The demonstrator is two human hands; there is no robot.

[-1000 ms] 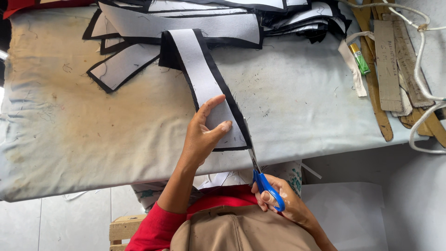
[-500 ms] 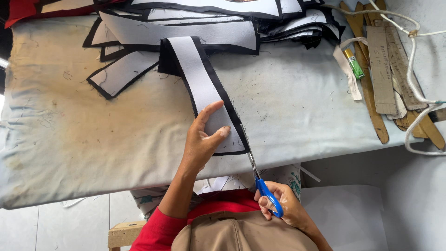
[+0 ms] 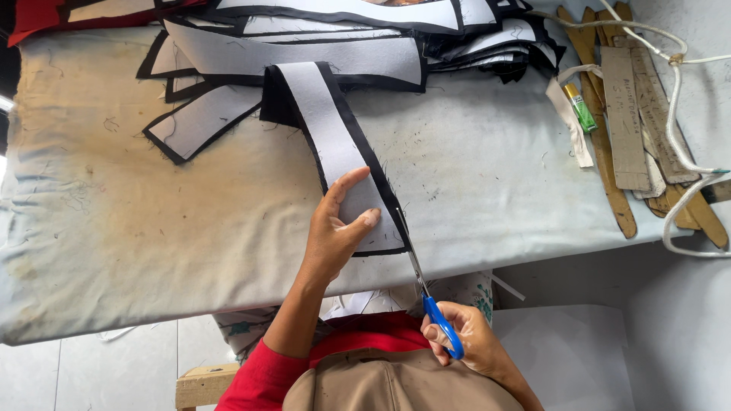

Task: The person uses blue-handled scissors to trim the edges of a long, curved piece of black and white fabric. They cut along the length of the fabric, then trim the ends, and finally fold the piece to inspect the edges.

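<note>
A long fabric strip (image 3: 324,125), white with a black border, runs from the pile at the back to the table's near edge. My left hand (image 3: 335,232) lies flat on its near end, fingers and thumb spread, pressing it down. My right hand (image 3: 461,342) grips blue-handled scissors (image 3: 423,283) below the table edge. The scissor blades point up along the strip's black right border near its lower corner.
A padded, stained table cover (image 3: 152,228) fills the middle. More black-edged white pieces (image 3: 335,46) are piled at the back. At the right lie cardboard and wooden templates (image 3: 628,122), a green lighter (image 3: 580,106) and a white cord (image 3: 678,152).
The strip and the pile sit slightly lower and more to the right in view. My left hand stays on the strip; the scissors have edged a little further along the right border.
</note>
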